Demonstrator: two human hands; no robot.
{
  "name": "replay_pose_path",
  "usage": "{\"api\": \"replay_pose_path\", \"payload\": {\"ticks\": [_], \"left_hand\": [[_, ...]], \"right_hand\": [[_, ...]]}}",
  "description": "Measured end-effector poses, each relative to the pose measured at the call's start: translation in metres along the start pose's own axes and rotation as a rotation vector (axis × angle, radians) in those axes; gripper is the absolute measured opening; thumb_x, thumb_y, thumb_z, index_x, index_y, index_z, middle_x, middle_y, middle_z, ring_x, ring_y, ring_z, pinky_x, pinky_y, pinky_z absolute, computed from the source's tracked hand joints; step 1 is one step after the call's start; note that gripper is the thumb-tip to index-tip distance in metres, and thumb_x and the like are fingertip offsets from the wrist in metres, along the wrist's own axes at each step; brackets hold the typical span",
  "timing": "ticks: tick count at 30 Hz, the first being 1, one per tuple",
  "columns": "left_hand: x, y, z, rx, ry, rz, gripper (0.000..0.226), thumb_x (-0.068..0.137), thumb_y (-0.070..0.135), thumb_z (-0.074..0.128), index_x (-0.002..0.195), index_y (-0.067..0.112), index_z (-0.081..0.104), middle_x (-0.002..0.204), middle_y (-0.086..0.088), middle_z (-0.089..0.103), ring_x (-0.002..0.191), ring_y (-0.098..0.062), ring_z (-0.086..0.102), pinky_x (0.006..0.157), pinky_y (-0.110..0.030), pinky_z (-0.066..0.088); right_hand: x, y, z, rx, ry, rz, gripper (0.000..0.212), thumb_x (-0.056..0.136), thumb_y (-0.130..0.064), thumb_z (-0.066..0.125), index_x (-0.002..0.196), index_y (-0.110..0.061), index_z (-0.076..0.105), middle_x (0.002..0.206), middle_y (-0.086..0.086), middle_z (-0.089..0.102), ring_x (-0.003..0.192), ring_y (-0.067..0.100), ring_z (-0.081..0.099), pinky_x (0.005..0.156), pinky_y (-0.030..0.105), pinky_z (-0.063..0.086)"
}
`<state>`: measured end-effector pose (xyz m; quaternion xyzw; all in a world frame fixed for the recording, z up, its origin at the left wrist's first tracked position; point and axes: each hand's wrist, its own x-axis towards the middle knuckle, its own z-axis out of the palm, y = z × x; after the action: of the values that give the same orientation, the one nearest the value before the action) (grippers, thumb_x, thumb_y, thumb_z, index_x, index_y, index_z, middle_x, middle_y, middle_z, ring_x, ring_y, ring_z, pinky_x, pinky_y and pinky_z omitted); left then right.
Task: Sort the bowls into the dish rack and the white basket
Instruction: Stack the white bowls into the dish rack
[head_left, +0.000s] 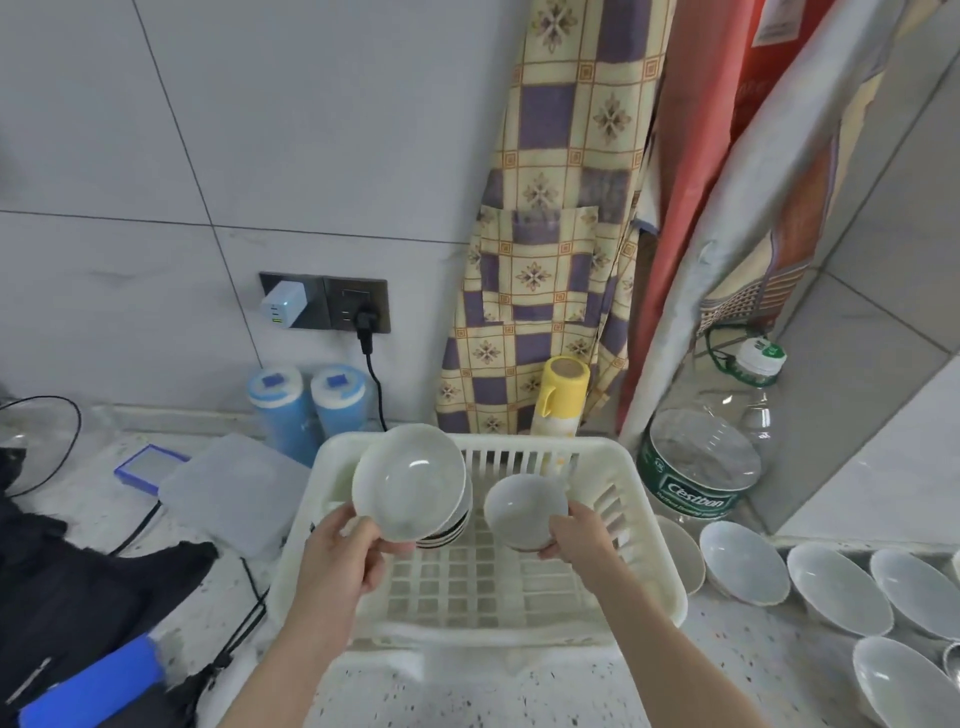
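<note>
A white slatted plastic basket stands on the counter in front of me. My left hand grips the lower rim of a large white bowl, tilted up over the basket's left side. Behind that bowl a stack of striped bowls leans inside the basket. My right hand holds a smaller white bowl by its right edge, tilted above the basket's middle. Several more white bowls stand on their edges in a row on the counter to the right.
A yellow mug sits behind the basket. A large clear water bottle stands at the right, a frosted plastic box and two blue canisters at the left. Black cloth and cables lie at the left.
</note>
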<state>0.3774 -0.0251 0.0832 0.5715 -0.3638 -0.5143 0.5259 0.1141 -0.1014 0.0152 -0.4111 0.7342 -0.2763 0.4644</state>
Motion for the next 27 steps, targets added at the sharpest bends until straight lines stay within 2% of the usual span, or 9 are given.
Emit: {"api": "replay_pose_path", "payload": {"ticks": [3,5,8,17,21,24,27], "left_hand": [[0.017,0.001,0.005,0.024,-0.008,-0.005,0.021,0.084,-0.001,0.046,0.099,-0.001,0.059,0.074,-0.022,0.074,0.038,-0.011,0.025,0.038,-0.019,0.024],[0.025,-0.001,0.008,0.016,-0.012,-0.031,0.019,0.083,0.000,0.047,0.097,0.002,0.060,0.074,-0.019,0.074,0.036,-0.009,0.027,0.035,-0.017,0.026],[0.032,-0.010,0.008,0.007,-0.021,-0.058,0.022,0.083,0.001,0.049,0.101,0.007,0.062,0.075,-0.018,0.075,0.037,-0.009,0.028,0.035,-0.016,0.027],[0.040,-0.030,0.000,-0.056,-0.003,-0.027,0.019,0.088,0.003,0.049,0.104,0.005,0.059,0.074,-0.020,0.074,0.037,-0.008,0.030,0.036,-0.017,0.028],[0.040,-0.032,-0.003,-0.077,-0.012,-0.017,0.018,0.089,0.006,0.049,0.104,0.002,0.059,0.076,-0.021,0.074,0.037,-0.008,0.028,0.036,-0.016,0.027],[0.040,-0.033,-0.005,-0.090,0.003,-0.033,0.017,0.089,0.006,0.049,0.103,0.001,0.057,0.077,-0.020,0.075,0.038,-0.009,0.025,0.035,-0.016,0.026],[0.041,-0.034,-0.006,-0.107,0.007,-0.045,0.016,0.090,0.007,0.050,0.104,0.002,0.057,0.078,-0.021,0.074,0.038,-0.008,0.026,0.035,-0.016,0.027]], "right_hand": [[0.004,0.002,0.004,0.052,-0.026,0.042,0.065,0.082,0.003,0.039,0.143,-0.019,0.043,0.109,0.020,0.063,0.045,0.017,0.065,0.033,0.018,0.031],[0.006,0.003,0.005,0.103,-0.041,0.075,0.064,0.082,0.007,0.038,0.142,-0.013,0.043,0.096,0.024,0.064,0.037,0.013,0.060,0.030,0.016,0.027],[0.008,0.003,0.007,0.107,-0.058,0.111,0.060,0.084,0.007,0.038,0.141,-0.011,0.043,0.074,0.021,0.067,0.033,0.010,0.055,0.029,0.016,0.025],[0.013,0.009,0.006,0.100,-0.147,0.109,0.042,0.092,-0.006,0.042,0.129,-0.024,0.047,0.079,0.016,0.071,0.043,0.009,0.042,0.034,0.017,0.021],[0.016,0.011,0.007,0.117,-0.149,0.123,0.033,0.093,-0.008,0.042,0.125,-0.017,0.050,0.076,0.014,0.070,0.044,0.010,0.041,0.033,0.017,0.021],[0.019,0.013,0.008,0.169,-0.133,0.164,0.024,0.096,-0.013,0.046,0.119,-0.017,0.051,0.079,0.018,0.070,0.043,0.011,0.042,0.032,0.016,0.022],[0.020,0.013,0.008,0.173,-0.124,0.184,0.024,0.095,-0.016,0.050,0.119,-0.018,0.052,0.082,0.018,0.071,0.044,0.012,0.044,0.033,0.016,0.022]]}}
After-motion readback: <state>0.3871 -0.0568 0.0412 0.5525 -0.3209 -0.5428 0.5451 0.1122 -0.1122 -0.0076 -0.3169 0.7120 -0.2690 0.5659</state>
